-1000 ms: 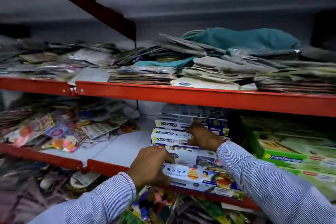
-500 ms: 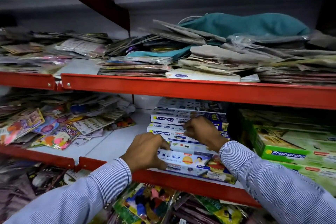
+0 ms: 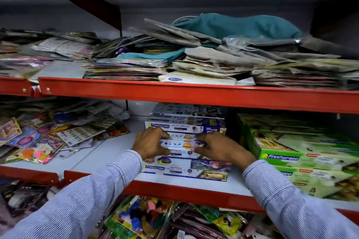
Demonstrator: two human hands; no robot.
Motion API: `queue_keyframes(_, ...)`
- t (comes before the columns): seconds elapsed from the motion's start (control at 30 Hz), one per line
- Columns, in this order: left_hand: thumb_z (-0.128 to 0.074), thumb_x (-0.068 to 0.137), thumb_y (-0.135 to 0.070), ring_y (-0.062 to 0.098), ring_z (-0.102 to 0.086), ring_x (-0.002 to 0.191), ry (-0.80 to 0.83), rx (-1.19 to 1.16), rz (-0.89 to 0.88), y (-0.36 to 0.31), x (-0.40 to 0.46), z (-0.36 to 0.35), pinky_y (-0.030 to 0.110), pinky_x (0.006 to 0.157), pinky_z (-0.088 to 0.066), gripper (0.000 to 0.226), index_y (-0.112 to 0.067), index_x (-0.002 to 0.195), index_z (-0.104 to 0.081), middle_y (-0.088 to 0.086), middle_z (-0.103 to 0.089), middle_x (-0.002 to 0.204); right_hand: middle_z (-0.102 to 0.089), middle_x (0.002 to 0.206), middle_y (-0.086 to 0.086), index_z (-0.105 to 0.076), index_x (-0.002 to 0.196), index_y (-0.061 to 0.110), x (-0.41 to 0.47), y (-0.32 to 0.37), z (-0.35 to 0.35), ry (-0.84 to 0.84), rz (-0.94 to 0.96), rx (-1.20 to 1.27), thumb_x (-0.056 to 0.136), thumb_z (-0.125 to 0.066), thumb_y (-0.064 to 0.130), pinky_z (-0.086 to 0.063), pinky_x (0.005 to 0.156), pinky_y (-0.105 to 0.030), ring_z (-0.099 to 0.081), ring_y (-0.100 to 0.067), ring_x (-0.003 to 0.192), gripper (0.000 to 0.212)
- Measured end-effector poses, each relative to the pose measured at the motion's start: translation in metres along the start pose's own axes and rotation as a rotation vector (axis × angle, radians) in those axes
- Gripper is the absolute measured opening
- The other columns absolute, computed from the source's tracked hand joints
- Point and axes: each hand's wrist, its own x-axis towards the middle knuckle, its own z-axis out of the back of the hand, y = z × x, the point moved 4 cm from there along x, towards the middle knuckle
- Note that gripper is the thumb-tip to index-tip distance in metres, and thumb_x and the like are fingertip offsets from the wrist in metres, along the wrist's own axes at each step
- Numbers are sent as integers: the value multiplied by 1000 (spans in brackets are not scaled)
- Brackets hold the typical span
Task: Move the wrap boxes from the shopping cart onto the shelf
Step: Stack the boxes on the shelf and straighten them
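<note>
Several blue-and-white Freshwrapp wrap boxes (image 3: 184,126) lie stacked on the white middle shelf (image 3: 101,153) with its red front lip. My left hand (image 3: 151,144) rests on the left end of one box (image 3: 179,146) in the stack's middle, fingers curled over it. My right hand (image 3: 219,146) presses the same box's right end. A lower front box (image 3: 186,170) lies nearest the shelf edge. The shopping cart is out of view.
Green Freshwrapp boxes (image 3: 303,161) are stacked close on the right. Colourful flat packets (image 3: 44,137) lie on the left of the shelf. The red upper shelf beam (image 3: 194,95) hangs just above, loaded with bagged goods. More packets (image 3: 139,217) fill the shelf below.
Both hands moved closer together onto the same middle box; my left hand came up from the front box and my right hand shifted down. The view tilted slightly.
</note>
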Motion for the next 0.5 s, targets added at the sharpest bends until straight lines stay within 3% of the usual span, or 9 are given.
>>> queue_keyframes(0.07, -79, 70, -47, 22, -59, 113, -23, 26, -16, 1, 0, -4, 35, 84, -49, 56, -32, 122, -67, -4, -71, 121, -54, 144, -5, -43, 143, 20, -4, -6, -12, -3, -11, -37, 90, -50, 58, -49, 102, -42, -56, -26, 125, 65)
queue_keyframes(0.13, -76, 72, -44, 24, -53, 117, -35, 71, -52, 0, -1, -8, 35, 84, -48, 57, -29, 126, -65, -1, -67, 124, -46, 151, -3, -39, 145, 20, -7, -10, -21, -44, -15, -39, 93, -51, 51, -44, 108, -43, -47, -26, 135, 62)
queue_keyframes(0.23, -72, 76, -40, 24, -48, 125, -65, 92, -75, 1, -5, -14, 38, 94, -48, 50, -26, 123, -68, -2, -56, 138, -42, 154, 0, -39, 146, 22, -11, -12, -29, -131, -38, -17, 96, -50, 37, -42, 111, -40, -41, -22, 140, 53)
queue_keyframes(0.4, -66, 84, -29, 27, -53, 121, -82, 76, -101, 4, -12, -27, 39, 97, -48, 46, -19, 129, -63, 1, -62, 136, -45, 152, 1, -45, 143, 22, -11, -13, -34, -184, -30, -17, 97, -51, 26, -45, 108, -39, -43, -19, 139, 46)
queue_keyframes(0.5, -56, 92, -33, 31, -43, 133, -94, 199, -132, 3, -18, -32, 47, 108, -37, 52, -21, 142, -49, 5, -47, 151, -42, 155, -3, -41, 145, 18, -14, -8, -33, -183, -35, -36, 97, -49, 24, -39, 114, -39, -38, -22, 143, 49)
